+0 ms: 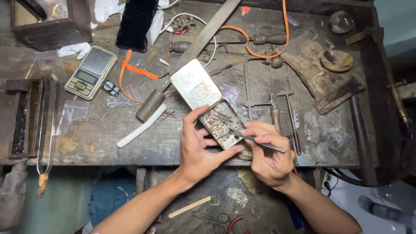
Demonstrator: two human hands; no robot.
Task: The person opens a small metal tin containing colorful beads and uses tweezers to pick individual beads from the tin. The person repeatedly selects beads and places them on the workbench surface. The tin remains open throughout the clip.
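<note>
Left hand [197, 149] gripping small open tin [220, 125] of coloured beads, right hand [269, 156] pinching tweezers [249, 138] into it, worn cluttered wooden table [329, 138] beneath, pocket scale [91, 72] far beyond left hand.

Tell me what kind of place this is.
Probably a jeweller's or small craft workbench. The left hand steadies a small hinged tin of tiny coloured stones, the right hand works tweezers in it, and a pocket scale and hand tools lie on the worn wooden table.
</note>
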